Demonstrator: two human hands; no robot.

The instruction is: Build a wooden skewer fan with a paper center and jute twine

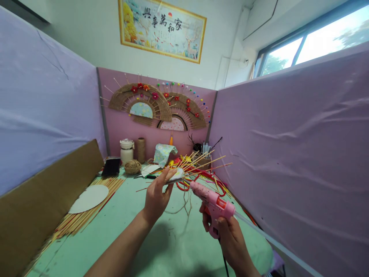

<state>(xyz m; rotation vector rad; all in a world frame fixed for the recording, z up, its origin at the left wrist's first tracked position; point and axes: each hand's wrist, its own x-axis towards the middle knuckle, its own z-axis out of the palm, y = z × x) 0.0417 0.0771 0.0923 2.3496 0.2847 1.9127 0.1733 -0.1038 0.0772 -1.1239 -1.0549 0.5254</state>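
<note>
My left hand [158, 192] is closed on a small fabric-covered fan base [177, 175], raised above the table. Thin wooden sticks [206, 161] fan out from its far edge, up and to the right. In my right hand [227, 234] is a pink glue gun [211, 200], gripped by its handle. Its nozzle points left and lies close to the near right end of the fan base; I cannot tell whether they touch. A clear glue stick [250, 221] protrudes from the back of the gun, and a black cord hangs below it.
Many loose sticks [77, 219] lie at the left under a white oval card [89, 198], beside a long cardboard strip [43, 204]. A twine ball [133, 167], white jar [127, 151] and patterned cloth [164, 154] stand behind. Finished fans [141, 102] hang on the pink back panel [115, 132].
</note>
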